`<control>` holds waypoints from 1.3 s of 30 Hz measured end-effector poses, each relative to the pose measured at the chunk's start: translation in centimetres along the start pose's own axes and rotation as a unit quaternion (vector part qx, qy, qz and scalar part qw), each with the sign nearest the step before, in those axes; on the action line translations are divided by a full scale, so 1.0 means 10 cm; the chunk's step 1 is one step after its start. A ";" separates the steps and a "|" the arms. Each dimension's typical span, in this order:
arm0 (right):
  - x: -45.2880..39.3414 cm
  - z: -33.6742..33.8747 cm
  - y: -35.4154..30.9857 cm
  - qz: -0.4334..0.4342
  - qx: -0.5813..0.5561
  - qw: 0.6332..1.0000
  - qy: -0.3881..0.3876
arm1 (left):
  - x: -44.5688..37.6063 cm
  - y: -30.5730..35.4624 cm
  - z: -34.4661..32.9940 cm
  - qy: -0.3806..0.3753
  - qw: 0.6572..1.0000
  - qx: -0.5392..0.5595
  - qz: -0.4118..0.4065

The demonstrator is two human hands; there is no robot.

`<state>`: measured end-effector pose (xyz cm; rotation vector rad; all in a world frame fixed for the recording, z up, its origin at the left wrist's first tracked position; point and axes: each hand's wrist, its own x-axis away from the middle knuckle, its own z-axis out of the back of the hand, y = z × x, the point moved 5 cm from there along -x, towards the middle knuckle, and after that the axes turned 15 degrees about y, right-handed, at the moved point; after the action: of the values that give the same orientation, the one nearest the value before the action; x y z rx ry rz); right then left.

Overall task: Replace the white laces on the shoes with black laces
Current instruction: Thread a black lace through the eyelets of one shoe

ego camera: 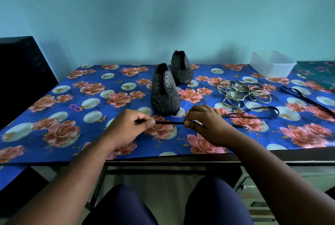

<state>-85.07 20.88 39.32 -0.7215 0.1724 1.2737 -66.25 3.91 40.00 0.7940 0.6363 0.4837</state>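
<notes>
Pinching a black lace (169, 123) taut between left hand (126, 127) and right hand (204, 125), the person seems ready to thread the unlaced near shoe (164, 92), which needs its lowest eyelets found.

On the bench (54, 134), two shoes (165, 90) stand near the middle, one (181, 68) farther back and slightly right of the other. Right of them lies a heap of loose laces (243, 94); beyond that, at the far right, sits a tub (272, 65). Another lace (308, 99) lies along the right edge. At the near edge, before the nearer shoe, the left hand (126, 128) and right hand (204, 125) hold a lace (168, 123) stretched between them; it trails off right across the bench. Small rings (75, 107) lie left of the shoes.
</notes>
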 end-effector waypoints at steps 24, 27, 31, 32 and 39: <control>-0.05 -0.09 -0.32 -0.012 -0.032 0.999 0.031 | 0.05 0.37 -0.32 -0.042 0.998 0.022 -0.044; -0.05 -0.08 -0.34 -0.006 -0.026 0.999 0.031 | 0.02 0.35 -0.30 -0.038 0.998 0.009 -0.053; -0.05 -0.01 -0.23 0.002 0.017 0.999 0.027 | -0.06 0.14 -0.14 0.004 0.987 -0.100 -0.129; -0.05 0.02 -0.18 -0.001 0.028 0.999 0.029 | -0.08 0.07 -0.08 0.010 0.982 -0.128 -0.138; 0.06 0.18 0.12 -0.052 0.045 0.996 0.051 | -0.15 -0.38 0.29 0.037 0.969 -0.231 -0.081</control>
<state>-86.43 22.52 39.93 -0.7090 0.2707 1.1244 -64.75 -0.79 39.05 0.2817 0.6202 0.4895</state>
